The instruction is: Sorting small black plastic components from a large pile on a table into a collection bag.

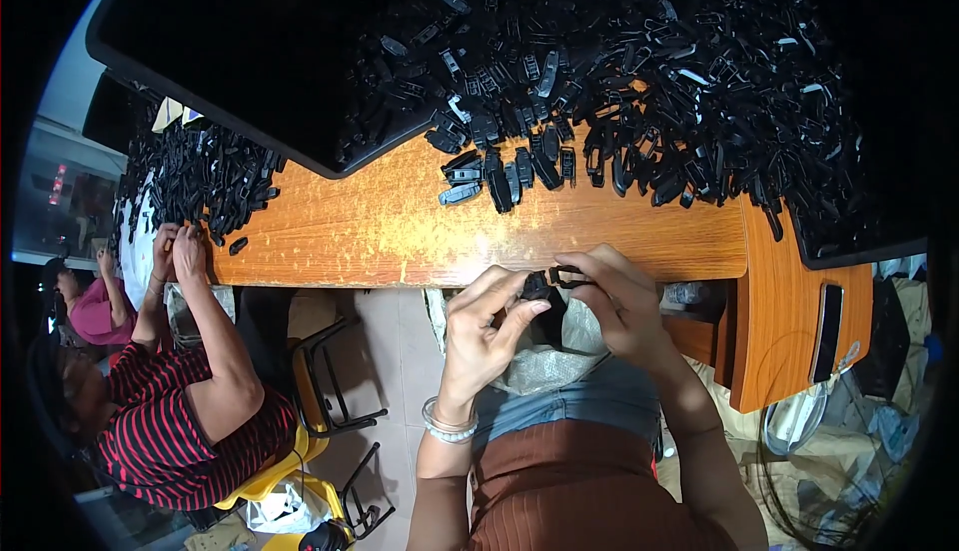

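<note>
Indoors, hands [478,336] by scuffed table [370,226], tiled floor [418,371]

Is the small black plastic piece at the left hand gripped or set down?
Gripped: the left hand pinches the black piece between thumb and fingers.

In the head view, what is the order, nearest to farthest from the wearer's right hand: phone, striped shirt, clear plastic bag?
From the right hand:
1. Clear plastic bag: just below, slightly left.
2. Phone: off to the right.
3. Striped shirt: far to the left.
</note>
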Demonstrator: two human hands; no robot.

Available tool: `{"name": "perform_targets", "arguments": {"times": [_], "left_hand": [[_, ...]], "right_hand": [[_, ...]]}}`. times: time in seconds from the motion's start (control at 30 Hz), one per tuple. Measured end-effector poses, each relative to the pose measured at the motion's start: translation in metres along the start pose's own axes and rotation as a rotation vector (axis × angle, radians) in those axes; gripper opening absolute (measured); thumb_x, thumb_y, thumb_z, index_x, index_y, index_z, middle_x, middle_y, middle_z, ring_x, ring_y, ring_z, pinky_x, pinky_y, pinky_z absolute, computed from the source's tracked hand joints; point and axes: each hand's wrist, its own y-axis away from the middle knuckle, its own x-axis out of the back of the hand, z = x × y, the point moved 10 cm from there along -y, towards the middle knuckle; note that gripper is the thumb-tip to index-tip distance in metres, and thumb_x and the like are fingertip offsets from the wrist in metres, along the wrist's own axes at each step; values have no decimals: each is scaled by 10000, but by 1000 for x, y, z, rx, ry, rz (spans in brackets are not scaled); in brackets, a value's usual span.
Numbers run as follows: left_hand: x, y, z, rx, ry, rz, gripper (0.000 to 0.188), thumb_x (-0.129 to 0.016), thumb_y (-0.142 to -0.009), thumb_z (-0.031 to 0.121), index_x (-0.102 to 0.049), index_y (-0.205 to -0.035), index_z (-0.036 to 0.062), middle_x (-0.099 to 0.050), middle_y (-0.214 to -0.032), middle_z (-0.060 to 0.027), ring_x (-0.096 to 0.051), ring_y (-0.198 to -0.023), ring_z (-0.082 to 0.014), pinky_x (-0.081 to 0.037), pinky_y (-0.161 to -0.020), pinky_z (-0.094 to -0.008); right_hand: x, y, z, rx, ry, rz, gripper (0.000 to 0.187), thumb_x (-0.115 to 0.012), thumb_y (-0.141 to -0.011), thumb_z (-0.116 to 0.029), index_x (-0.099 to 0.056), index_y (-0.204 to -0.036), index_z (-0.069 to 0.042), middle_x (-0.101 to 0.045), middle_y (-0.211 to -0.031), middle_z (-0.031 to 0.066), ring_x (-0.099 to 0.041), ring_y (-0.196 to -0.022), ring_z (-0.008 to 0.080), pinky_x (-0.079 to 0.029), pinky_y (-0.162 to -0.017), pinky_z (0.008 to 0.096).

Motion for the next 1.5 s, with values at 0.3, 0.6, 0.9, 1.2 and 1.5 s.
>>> {"name": "perform_targets", "arguments": {"times": [0.3, 0.6, 0.9, 1.2, 1.5], "left_hand": [[-2, 2, 2, 36, 21, 10, 228, -677, -757, 17, -649, -973, -52, -572, -729, -77, -506, -570, -114, -415, -531, -241], [-11, 8, -20, 206, 133, 96, 255, -645, -802, 1, -627, -1050, -55, -591, -772, -50, -559, -652, -90, -426, -580, -196], [-33, 22, -53, 380, 851, -99, 263, -631, -827, 82, -618, -1012, -105, -628, -821, -138, -596, -620, -165, -495, -586, -250], [25, -57, -72, 210, -316, 289, 265, -720, -772, 225, -631, -824, -19, -629, -674, -118, -575, -556, -194, -451, -524, -311], [9, -57, -78, 268, -319, 259, 244, -740, -738, 148, -555, -795, 0, -587, -630, -82, -498, -498, -145, -405, -486, -266]], "right_hand": [[-10, 10, -7, 89, 192, -9, 265, -590, -801, -15, -571, -1065, 2, -561, -882, 113, -563, -760, 275, -454, -691, 352], [-6, 12, -1, -31, 36, 31, 363, -557, -781, 65, -581, -1137, 2, -547, -975, 99, -562, -849, 212, -448, -734, 297], [-5, 30, 47, -276, -448, 0, 185, -631, -816, -84, -642, -971, 16, -585, -841, 87, -567, -753, 142, -456, -660, 271], [41, -59, 73, 26, 630, 171, 175, -544, -798, 33, -623, -953, 15, -552, -940, 121, -545, -870, 237, -446, -735, 326], [11, -47, 67, 153, 863, -45, 146, -575, -782, -13, -547, -925, -2, -531, -1017, 122, -475, -1007, 293, -346, -898, 381]]}}
